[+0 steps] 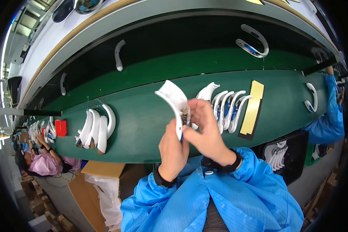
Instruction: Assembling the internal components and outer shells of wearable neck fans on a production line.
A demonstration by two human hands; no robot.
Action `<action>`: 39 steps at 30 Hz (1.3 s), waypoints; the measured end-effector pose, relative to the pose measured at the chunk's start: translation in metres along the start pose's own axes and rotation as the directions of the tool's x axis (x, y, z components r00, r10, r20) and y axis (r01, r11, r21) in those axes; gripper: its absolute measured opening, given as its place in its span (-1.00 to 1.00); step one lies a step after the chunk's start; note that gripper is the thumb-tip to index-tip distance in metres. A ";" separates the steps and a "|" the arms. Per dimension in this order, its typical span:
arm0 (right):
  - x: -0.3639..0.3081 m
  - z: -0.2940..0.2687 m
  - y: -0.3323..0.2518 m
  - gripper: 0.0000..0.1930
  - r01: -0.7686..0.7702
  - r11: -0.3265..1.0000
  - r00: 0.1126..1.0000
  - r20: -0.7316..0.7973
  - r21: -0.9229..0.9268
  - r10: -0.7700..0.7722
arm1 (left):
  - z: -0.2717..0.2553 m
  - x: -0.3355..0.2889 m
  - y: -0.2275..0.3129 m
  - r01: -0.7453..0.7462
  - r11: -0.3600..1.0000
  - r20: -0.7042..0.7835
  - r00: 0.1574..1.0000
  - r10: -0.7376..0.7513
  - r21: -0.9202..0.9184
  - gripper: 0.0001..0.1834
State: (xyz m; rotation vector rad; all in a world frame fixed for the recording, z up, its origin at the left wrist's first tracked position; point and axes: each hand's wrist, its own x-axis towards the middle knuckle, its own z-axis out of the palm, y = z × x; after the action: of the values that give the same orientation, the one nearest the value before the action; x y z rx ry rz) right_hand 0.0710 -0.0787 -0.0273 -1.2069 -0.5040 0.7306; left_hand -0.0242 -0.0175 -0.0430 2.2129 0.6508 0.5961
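Observation:
Over the front of the green bench I hold up a curved white plastic housing (173,94) with a flared upper end. My left hand (172,149) grips its lower part from the left. On the right side, my right hand (205,129) has its fingers bent at the housing's open inner face, where small dark and metallic parts show. Whether those fingers pinch a separate small piece is hidden. Just beyond my right hand stands a row of several curved white housings (229,110) with blue parts inside. Another white housing (207,92) with a flared end is partly behind my fingers.
Right of the row lies a yellow strip with a dark edge (253,108). Several white curved pieces (92,127) stand at the left, with a red box (60,128) farther off. A black bin (297,154) and a cardboard box (89,193) flank me. Co-workers sit at both sides.

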 end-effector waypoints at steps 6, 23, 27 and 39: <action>0.013 -0.011 0.029 -0.38 -0.004 0.963 1.000 0.021 -0.271 0.010 | -0.017 0.011 -0.039 -0.125 0.992 0.266 0.957 0.119 0.006 -0.39; 0.018 -0.034 0.027 -0.61 0.355 0.768 0.926 0.311 -0.533 -0.213 | -0.061 0.007 -0.267 0.304 0.774 -0.018 0.935 -0.355 0.556 -0.02; 0.011 -0.030 0.038 -0.51 0.209 0.773 0.961 0.271 -0.599 -0.050 | -0.072 0.043 -0.153 0.103 0.924 -0.005 0.994 -0.109 0.367 -0.16; -0.005 -0.038 0.045 -0.39 0.080 0.839 0.979 0.203 -0.539 0.037 | -0.079 0.071 -0.036 0.872 0.424 0.826 0.418 -0.379 -0.246 -0.39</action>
State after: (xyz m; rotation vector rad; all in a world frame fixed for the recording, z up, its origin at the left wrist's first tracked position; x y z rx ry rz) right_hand 0.0835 -0.0990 -0.0808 -1.6624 -0.9440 0.7178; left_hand -0.0261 0.0887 -0.0065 1.1078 0.7257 -0.4110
